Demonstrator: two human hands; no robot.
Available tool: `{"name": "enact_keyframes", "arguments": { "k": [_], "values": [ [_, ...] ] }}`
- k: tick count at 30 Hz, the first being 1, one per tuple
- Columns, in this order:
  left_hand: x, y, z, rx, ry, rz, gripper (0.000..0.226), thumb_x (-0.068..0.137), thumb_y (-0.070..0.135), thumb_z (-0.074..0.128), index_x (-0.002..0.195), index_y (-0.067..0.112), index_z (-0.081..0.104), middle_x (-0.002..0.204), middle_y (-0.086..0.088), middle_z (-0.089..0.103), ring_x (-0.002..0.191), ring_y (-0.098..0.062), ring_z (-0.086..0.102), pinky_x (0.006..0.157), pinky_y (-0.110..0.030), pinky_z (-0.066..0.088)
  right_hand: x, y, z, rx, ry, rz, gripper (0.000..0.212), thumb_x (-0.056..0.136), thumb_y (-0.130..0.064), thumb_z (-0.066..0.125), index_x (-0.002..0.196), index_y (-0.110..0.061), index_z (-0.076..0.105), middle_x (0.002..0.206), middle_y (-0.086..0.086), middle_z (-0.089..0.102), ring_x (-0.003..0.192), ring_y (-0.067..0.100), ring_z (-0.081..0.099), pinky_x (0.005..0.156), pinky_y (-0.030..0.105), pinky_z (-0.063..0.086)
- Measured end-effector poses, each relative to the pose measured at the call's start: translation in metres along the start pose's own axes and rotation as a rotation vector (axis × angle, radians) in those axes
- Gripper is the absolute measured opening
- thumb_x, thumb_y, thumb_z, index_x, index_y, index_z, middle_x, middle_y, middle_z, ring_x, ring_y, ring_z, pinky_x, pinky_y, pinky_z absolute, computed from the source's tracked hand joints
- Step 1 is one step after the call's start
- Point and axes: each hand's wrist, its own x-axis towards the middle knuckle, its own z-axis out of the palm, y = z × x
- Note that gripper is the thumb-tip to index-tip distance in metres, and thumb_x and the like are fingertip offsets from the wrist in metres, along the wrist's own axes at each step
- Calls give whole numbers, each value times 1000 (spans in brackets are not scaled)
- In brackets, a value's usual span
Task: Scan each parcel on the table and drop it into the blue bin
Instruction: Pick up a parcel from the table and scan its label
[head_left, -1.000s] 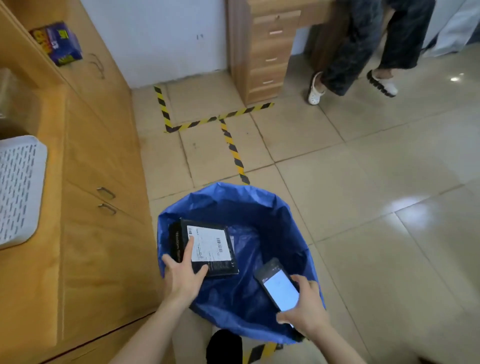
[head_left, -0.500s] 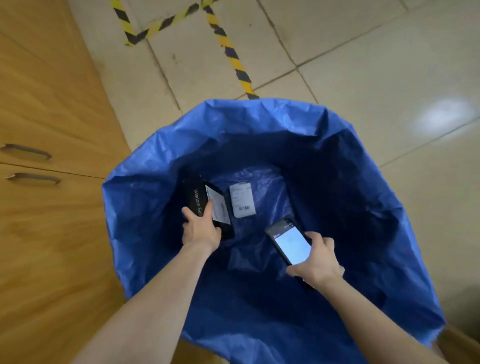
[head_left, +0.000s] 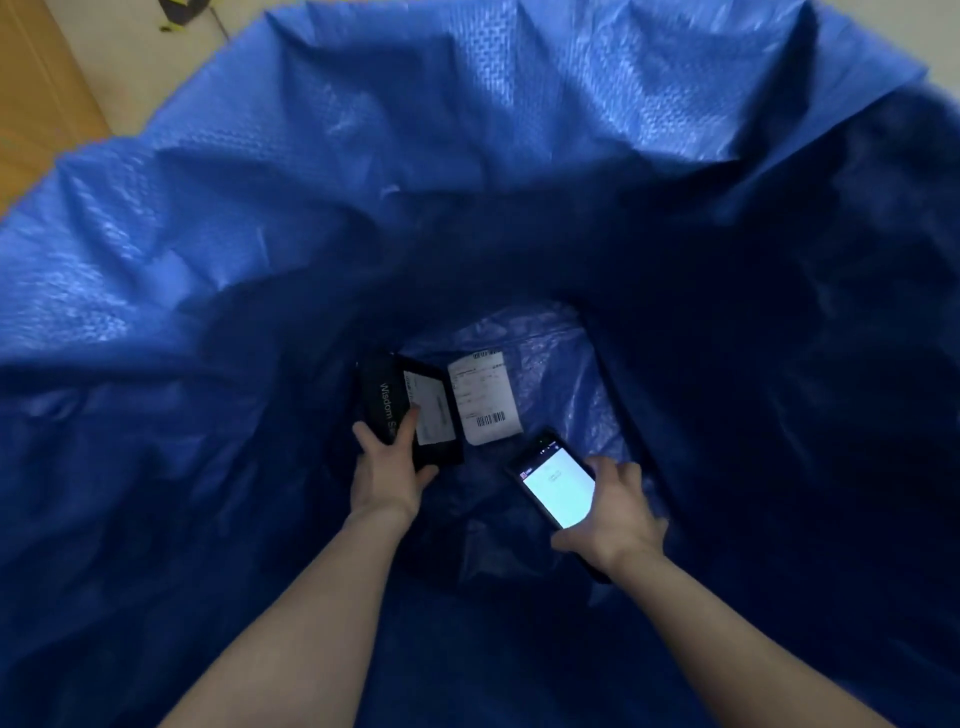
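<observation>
The blue bin (head_left: 467, 156), a woven plastic bag, fills nearly the whole view, and both my arms reach deep into it. My left hand (head_left: 387, 467) grips a black box parcel (head_left: 400, 410) with a white shipping label, held on edge low in the bin. Beside it at the bottom lies another parcel, of which I see mainly its white barcode label (head_left: 483, 397). My right hand (head_left: 610, 512) holds a phone scanner (head_left: 556, 483) with its screen lit, to the right of the black parcel.
A strip of tiled floor (head_left: 171, 67) and the corner of a wooden cabinet (head_left: 36, 88) show at the top left, beyond the bin's rim. The bin's dark walls close in around both forearms.
My head and both arms have gone down into the bin. The black parcel has been lowered from the rim to near the bottom, still in my left hand.
</observation>
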Motion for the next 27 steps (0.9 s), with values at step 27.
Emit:
{"name": "enact_keyframes", "arguments": {
  "k": [27],
  "values": [
    [-224,133,-147,169,-117,132,24,92,29,52,116,26,55,104,2,60,90,-20,60,69,-29,47,-236,39,-155,181,181,-122,100,52,-34,77,137,-38,24,120,-11,26,113,12,47,94,37,36]
  ]
}}
